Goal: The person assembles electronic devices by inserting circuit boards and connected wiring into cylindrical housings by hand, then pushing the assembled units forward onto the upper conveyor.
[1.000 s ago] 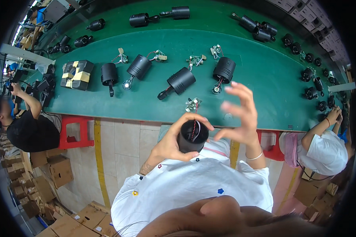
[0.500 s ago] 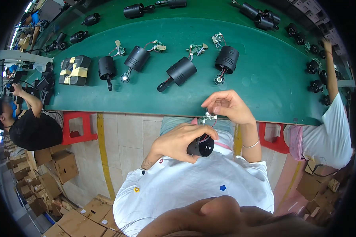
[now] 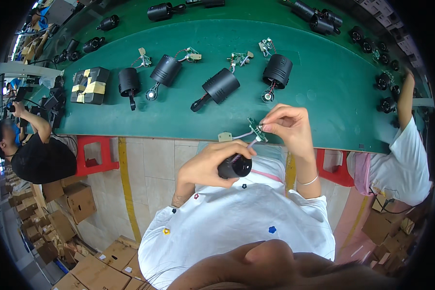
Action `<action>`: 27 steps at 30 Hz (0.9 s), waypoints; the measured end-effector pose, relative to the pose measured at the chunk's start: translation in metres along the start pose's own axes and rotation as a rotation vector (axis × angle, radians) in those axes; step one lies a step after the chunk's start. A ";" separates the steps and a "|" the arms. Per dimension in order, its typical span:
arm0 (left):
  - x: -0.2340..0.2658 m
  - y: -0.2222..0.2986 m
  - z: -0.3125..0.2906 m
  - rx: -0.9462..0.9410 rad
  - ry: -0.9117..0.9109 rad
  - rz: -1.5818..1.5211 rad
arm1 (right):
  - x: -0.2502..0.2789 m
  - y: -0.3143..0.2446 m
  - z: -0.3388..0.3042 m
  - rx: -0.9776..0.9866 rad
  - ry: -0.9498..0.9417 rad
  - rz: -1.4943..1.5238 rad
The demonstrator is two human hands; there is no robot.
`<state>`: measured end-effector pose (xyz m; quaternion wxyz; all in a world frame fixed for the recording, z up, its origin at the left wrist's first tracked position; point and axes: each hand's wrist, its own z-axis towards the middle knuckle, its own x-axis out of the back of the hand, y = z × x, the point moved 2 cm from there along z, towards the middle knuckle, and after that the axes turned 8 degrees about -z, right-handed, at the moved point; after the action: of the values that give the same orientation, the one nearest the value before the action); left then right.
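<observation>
My left hand (image 3: 203,164) is wrapped around a black cylindrical housing (image 3: 235,167), whose open end faces right and toward me. Wires run out past my fingers to a small green circuit board (image 3: 254,129) at the table's near edge. The fingertips of my right hand (image 3: 291,126) pinch this board at its right side. A little beige board (image 3: 225,137) dangles on a pale wire left of it, above my left knuckles. Farther off on the table lie similar black housings with boards wired to them, the closest being one (image 3: 221,86) lying tilted.
A black block with yellow tape (image 3: 90,87) sits at the left of the green table (image 3: 179,116). More black housings (image 3: 324,23) stand along the back. Co-workers sit at both sides, near red stools (image 3: 96,155). Cardboard boxes (image 3: 79,203) are stacked at lower left.
My right fingers have closed on the circuit board, now turned and farther from the housing. The left hand has shifted slightly left with the housing. The beige board now shows.
</observation>
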<state>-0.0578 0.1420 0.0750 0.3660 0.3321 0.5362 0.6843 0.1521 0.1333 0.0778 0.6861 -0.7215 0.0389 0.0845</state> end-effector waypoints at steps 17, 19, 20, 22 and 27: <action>-0.035 -0.031 0.001 -0.098 -0.059 -1.477 | -0.008 0.029 0.009 0.210 -0.286 0.735; -0.027 -0.023 0.003 -0.108 -0.035 -1.183 | -0.006 0.029 0.007 0.180 -0.244 0.675; -0.022 -0.018 0.004 -0.115 -0.014 -0.892 | -0.005 0.029 0.005 0.148 -0.199 0.614; -0.015 -0.008 0.008 -0.124 0.026 -0.311 | -0.003 0.029 0.003 0.084 -0.108 0.491; -0.017 0.010 0.007 0.148 0.053 -0.008 | 0.000 0.030 0.003 -0.097 -0.044 0.152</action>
<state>-0.0446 0.1294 0.0854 0.3287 0.3380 0.5962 0.6498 0.1471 0.1342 0.0483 0.6425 -0.7470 0.0744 0.1539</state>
